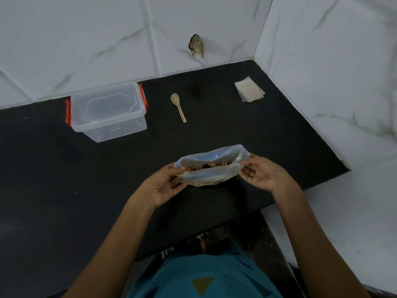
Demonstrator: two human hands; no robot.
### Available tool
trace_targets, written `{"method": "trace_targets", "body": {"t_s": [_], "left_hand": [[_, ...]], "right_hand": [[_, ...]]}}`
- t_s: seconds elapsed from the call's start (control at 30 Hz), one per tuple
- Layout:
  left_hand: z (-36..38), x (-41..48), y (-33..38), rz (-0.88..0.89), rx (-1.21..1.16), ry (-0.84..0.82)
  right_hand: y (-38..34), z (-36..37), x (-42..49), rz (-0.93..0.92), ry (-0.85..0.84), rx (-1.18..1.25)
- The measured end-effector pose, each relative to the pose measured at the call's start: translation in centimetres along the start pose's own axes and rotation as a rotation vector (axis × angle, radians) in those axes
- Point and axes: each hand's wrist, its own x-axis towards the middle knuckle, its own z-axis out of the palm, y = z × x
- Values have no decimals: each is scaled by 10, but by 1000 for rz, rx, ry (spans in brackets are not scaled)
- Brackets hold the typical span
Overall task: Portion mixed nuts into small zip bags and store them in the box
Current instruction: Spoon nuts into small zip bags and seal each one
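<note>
The left hand [165, 183] and the right hand [261, 174] each pinch one end of a big clear plastic bag [211, 176], thumbs and fingers curled onto its rim and pulling the mouth wide. The bag stands on a black counter [214, 132] directly in front of the person, near its front edge. Through the open mouth a layer of mixed nuts [209, 166] shows, brown and pale pieces together. Farther back, roughly in the middle of the counter, a small wooden spoon [178, 106] lies flat with its bowl pointing away, and no hand is on it. To the far right, near the corner of the white tiled wall [322, 61], a small stack of flat zip bags [249, 89] rests; they look empty and unopened. To the far left sits a clear plastic box [107, 123] with its lid [106, 102] on and red clips [68, 114] at the sides; through its clear walls nothing can be seen inside. Judging from this, the task is at its very start: the nuts are exposed and ready, but no portion appears to have been scooped, no small bag filled or sealed, and nothing stored. What remains is taking up the spoon, filling and closing each small bag, opening the box and putting the bags inside.
</note>
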Motion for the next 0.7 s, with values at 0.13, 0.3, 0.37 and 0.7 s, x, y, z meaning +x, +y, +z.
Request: {"method": "trace_targets", "body": {"t_s": [0.13, 0.3, 0.37, 0.7], "left_hand": [[2, -1, 1, -4, 91, 55], [6, -1, -6, -25, 9, 20], [4, -1, -5, -16, -90, -6], [10, 8, -18, 46, -409, -132]], "right_hand": [[-1, -2, -2, 28, -46, 45], [0, -4, -2, 61, -121, 108], [1, -5, -2, 46, -134, 184], [9, -5, -1, 25, -121, 350]]}}
